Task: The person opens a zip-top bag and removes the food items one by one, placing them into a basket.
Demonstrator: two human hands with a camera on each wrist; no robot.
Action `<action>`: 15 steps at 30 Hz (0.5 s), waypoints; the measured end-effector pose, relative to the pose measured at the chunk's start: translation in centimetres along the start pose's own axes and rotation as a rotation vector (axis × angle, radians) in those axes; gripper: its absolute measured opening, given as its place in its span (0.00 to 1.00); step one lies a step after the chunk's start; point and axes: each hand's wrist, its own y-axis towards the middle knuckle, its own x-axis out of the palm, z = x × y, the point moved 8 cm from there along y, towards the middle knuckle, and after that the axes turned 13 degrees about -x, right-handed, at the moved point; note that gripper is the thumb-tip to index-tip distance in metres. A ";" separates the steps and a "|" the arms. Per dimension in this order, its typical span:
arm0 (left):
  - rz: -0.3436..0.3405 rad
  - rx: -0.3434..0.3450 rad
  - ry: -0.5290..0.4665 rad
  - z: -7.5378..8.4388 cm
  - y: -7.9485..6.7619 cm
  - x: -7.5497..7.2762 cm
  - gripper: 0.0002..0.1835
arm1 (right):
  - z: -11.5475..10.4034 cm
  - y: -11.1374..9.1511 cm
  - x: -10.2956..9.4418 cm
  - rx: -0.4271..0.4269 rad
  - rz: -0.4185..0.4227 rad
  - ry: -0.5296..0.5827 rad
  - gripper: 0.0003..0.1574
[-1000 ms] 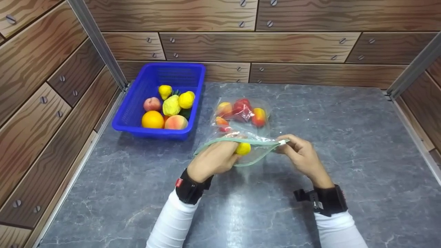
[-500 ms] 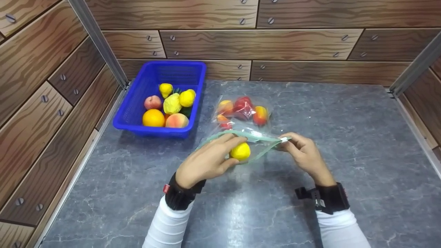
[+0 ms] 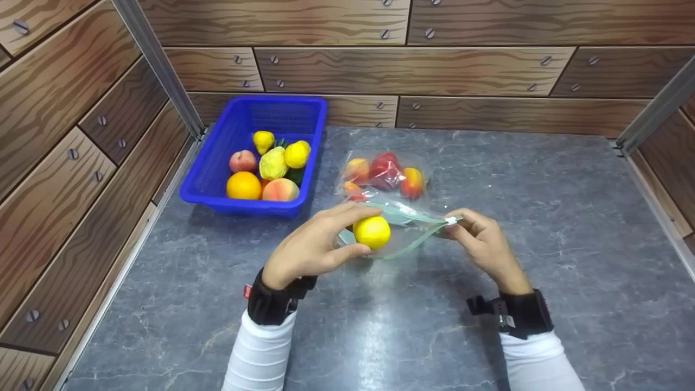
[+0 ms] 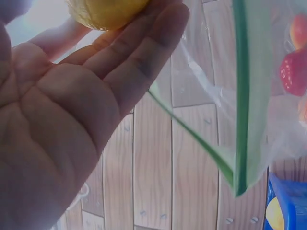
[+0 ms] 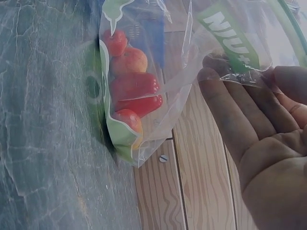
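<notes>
My left hand (image 3: 317, 239) holds a yellow lemon (image 3: 372, 232) between thumb and fingers at the mouth of a clear zip bag (image 3: 402, 210). In the left wrist view the lemon (image 4: 108, 12) sits at the fingertips, beside the bag's green zip strip (image 4: 242, 96). My right hand (image 3: 483, 241) pinches the bag's right corner by the white slider (image 3: 450, 220), and the mouth gapes open. Inside the bag lie a red bell pepper (image 3: 385, 171) and several red-and-yellow fruits (image 3: 412, 183); the right wrist view shows the pepper (image 5: 136, 91) among them.
Left of the bag stands a blue basket (image 3: 187, 190) with an orange (image 3: 244, 185), peaches (image 3: 280, 190), a pear (image 3: 263, 142) and other yellow produce. Wood-patterned walls (image 3: 412, 70) enclose the grey marbled table (image 3: 543, 217) at the back and sides.
My left hand has drawn back out of the bag, toward the left, bringing the lemon with it. My right hand has stayed at the bag's corner.
</notes>
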 end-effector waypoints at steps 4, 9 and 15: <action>0.045 0.019 -0.054 -0.1 -0.2 -1.0 0.30 | 0.0 0.0 -0.2 0.011 0.012 -0.023 0.08; 0.121 0.019 -0.142 -0.3 -0.3 -2.4 0.30 | -0.1 0.0 -0.3 0.013 0.022 -0.018 0.07; 0.232 -0.018 -0.200 -1.2 -0.3 -4.1 0.30 | 0.1 -0.1 -0.4 0.055 0.034 -0.045 0.08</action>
